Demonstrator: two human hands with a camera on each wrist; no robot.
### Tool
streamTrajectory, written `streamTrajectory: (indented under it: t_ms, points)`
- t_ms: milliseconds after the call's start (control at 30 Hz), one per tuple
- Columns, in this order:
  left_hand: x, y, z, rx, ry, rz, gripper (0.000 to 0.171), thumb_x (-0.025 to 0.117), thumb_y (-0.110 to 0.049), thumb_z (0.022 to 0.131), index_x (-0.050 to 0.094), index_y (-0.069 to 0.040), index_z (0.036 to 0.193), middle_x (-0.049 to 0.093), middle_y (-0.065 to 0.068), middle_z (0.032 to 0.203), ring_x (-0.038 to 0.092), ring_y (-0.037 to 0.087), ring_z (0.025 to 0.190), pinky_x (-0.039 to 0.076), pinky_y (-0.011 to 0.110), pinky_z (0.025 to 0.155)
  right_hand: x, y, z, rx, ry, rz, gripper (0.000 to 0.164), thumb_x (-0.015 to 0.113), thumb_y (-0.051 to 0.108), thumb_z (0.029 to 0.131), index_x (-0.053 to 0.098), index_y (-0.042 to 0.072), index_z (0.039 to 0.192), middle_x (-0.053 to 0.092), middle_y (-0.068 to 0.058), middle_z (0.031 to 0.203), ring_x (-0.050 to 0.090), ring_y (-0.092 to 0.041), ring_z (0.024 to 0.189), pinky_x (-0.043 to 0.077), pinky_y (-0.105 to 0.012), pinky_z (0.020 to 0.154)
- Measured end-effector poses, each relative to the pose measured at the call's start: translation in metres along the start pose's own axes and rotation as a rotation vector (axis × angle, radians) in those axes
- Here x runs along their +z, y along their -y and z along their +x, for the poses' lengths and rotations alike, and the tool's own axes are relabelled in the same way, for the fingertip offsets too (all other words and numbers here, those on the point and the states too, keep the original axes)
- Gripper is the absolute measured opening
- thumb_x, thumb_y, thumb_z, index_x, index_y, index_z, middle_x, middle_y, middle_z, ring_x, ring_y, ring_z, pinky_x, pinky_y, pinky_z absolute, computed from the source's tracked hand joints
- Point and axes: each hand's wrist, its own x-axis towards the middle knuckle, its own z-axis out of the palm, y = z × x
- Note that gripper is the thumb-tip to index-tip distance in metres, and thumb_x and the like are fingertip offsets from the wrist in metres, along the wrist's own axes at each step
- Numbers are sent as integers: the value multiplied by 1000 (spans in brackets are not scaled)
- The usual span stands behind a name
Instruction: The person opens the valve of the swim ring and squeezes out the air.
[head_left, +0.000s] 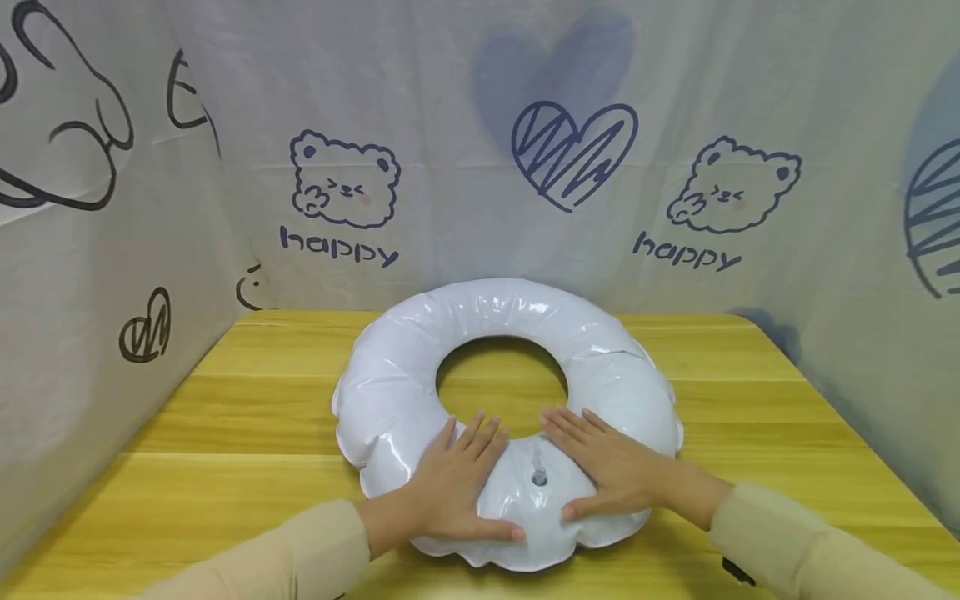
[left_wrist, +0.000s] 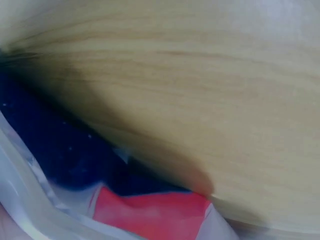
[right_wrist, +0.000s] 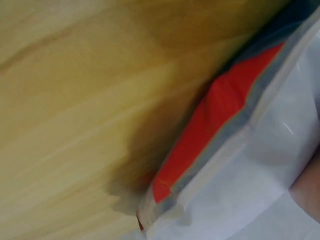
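Observation:
A white inflated swim ring [head_left: 390, 375] lies on the wooden table [head_left: 247, 417], its clear valve [head_left: 539, 477] facing up at the near side. My left hand [head_left: 457, 483] rests flat on the ring to the left of the valve, fingers straight and thumb stretched toward the right. On the valve's other side, my right hand [head_left: 611, 467] presses on the ring with straight fingers, their tips near the inner hole. Red and dark blue patches show on the ring's underside [right_wrist: 215, 110] in the right wrist view, and on the ring's lower side [left_wrist: 150, 212] in the left wrist view.
A pale cloth [head_left: 450, 208] printed with bears, hearts and the word "happy" hangs behind the table and along both sides. Partly under the right sleeve [head_left: 787, 533] lies a small black object [head_left: 738, 572] near the table's front.

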Motion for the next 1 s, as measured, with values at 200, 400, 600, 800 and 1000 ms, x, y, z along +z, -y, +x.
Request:
streamTrajectory:
  t_ms: [200, 400, 600, 800, 1000]
  points:
    - [3, 1, -1, 5, 2, -45, 105, 49, -76, 73, 24, -5, 146, 16, 18, 154, 16, 37, 142, 18, 59, 110, 6, -1, 0, 10, 19, -7, 99, 37, 75, 81, 25, -1, 145, 27, -18, 151, 26, -35, 139, 13, -46, 113]
    - [4, 1, -1, 13, 3, -28, 106, 47, -77, 73, 23, -4, 147, 15, 19, 154, 17, 37, 142, 18, 59, 110, 9, 0, 1, 26, 49, -6, 97, 42, 71, 83, 24, -1, 145, 26, -17, 152, 25, -34, 140, -19, -18, 109]
    - [6, 2, -1, 9, 11, -27, 107, 46, -78, 73, 22, -4, 147, 14, 18, 155, 17, 36, 142, 17, 58, 111, 9, 2, 2, 39, 72, -13, 94, 44, 69, 83, 27, -1, 144, 27, -16, 151, 25, -34, 140, -24, -15, 105]
    - [7, 2, 0, 5, 8, -16, 107, 44, -79, 74, 21, -5, 147, 15, 18, 155, 17, 35, 142, 17, 57, 111, 8, 4, 3, 52, 89, -14, 94, 44, 69, 83, 27, -1, 144, 26, -16, 152, 24, -34, 140, -25, -16, 105]
    - [9, 2, -1, 3, 16, -8, 107, 43, -80, 74, 20, -5, 148, 16, 18, 155, 17, 34, 142, 16, 57, 111, 7, 6, 3, 58, 95, -6, 95, 45, 69, 83, 27, -1, 144, 26, -17, 152, 23, -34, 140, -25, -15, 104]
